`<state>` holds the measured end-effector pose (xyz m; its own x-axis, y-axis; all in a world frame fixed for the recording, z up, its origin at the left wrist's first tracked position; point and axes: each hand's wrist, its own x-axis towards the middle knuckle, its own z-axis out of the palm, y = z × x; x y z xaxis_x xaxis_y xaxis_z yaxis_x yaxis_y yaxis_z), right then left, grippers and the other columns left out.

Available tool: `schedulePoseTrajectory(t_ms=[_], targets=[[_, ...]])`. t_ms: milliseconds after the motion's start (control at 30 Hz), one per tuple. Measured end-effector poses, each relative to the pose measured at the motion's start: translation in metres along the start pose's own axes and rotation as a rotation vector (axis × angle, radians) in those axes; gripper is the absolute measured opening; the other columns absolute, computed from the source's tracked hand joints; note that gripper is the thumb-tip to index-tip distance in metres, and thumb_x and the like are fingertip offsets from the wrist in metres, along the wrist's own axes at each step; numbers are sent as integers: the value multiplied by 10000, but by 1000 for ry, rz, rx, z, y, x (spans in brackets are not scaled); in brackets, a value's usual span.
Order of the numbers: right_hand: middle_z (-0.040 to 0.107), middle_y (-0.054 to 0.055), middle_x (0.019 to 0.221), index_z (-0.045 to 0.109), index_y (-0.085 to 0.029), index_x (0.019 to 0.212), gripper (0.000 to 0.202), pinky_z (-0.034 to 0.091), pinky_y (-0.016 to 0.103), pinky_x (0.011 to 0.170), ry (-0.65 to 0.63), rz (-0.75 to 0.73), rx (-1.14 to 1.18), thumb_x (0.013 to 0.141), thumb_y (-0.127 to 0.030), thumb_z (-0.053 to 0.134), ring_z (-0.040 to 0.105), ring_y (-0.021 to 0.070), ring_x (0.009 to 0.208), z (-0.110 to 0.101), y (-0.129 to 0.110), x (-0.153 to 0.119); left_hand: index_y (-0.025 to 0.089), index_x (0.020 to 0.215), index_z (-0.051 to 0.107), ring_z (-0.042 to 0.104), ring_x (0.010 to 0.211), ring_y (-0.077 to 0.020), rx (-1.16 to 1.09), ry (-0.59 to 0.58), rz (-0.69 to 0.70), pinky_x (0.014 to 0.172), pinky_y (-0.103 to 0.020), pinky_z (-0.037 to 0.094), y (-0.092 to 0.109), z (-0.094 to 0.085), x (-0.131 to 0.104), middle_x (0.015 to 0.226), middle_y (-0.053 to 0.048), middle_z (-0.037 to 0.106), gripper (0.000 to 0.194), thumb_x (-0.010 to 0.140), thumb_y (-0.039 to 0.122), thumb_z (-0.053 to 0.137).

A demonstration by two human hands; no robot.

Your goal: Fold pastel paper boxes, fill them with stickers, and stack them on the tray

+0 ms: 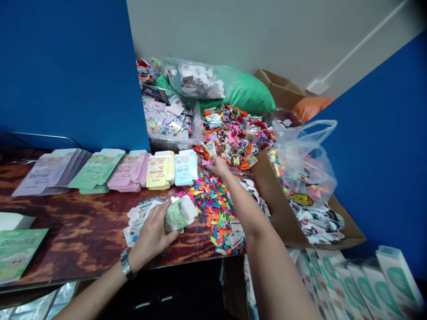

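Note:
My left hand (151,231), with a metal watch on its wrist, grips a small green paper box (177,216). The box is tilted, and its top flap stands open. Beneath that hand lie flat printed cards (136,218), partly covered by it. My right hand (218,167) reaches to the near edge of a heap of mixed trinkets (233,133). Its fingers are closed at a small pink trinket (207,162). Loose colourful balloon-like pieces (213,200) are spread below my right forearm.
Stacks of flat purple (50,171), green (96,169), pink (130,171), yellow (160,171) and blue boxes (185,168) line the back. A clear bin of cards (167,118) stands behind. At right are a cardboard box (276,200) and a plastic bag (310,164).

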<state>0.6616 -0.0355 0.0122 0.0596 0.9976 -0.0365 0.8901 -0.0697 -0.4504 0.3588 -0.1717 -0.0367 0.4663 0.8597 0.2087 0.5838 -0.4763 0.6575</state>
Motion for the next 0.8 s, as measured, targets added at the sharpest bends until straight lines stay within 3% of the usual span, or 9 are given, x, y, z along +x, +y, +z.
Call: schedulePoseTrajectory(t_ms=[200,300,433,533,700,800], targets=[[671,7,885,631,-166,1108,266,515,291,747,65,-19,16,859,-251,666,642,172,825,-35,-24,-27,180,1402,411,586,1167,-304,-73,10,-118,984,-443,493,7,3,10,1278,-137,584,749,756,418,707],[655,-14,836,627,-190,1099,292,474,250,708,119,-169,94,812,-213,672,616,142,739,-46,-48,-49,175,1362,452,611,1135,-304,-126,11,-175,957,-449,510,12,6,16,1259,-139,603,746,733,458,735],[649,20,917,631,-190,1087,275,468,250,736,158,-394,116,815,-196,664,601,143,763,-39,-80,-85,191,1326,485,613,1155,-288,-196,46,-176,994,-452,498,17,5,20,1274,-119,617,715,713,425,769],[631,64,985,632,-194,1114,245,479,267,749,105,-474,-85,872,-170,605,610,170,826,-28,-95,-109,184,1340,481,619,1130,-286,-142,91,-162,987,-443,503,14,0,17,1236,-112,629,730,710,403,778],[597,126,1028,603,-191,1181,293,489,284,649,-82,-467,-608,935,-101,471,627,209,805,-21,-122,-133,138,1371,444,576,1133,-311,38,168,-74,978,-456,495,7,-6,10,1219,-147,599,721,763,399,733],[597,149,1017,565,-158,1248,343,501,289,630,-145,-494,-691,949,-82,416,639,222,817,-19,-138,-141,110,1368,432,559,1138,-316,64,195,-30,987,-464,485,7,-6,8,1231,-166,583,714,782,402,717]])
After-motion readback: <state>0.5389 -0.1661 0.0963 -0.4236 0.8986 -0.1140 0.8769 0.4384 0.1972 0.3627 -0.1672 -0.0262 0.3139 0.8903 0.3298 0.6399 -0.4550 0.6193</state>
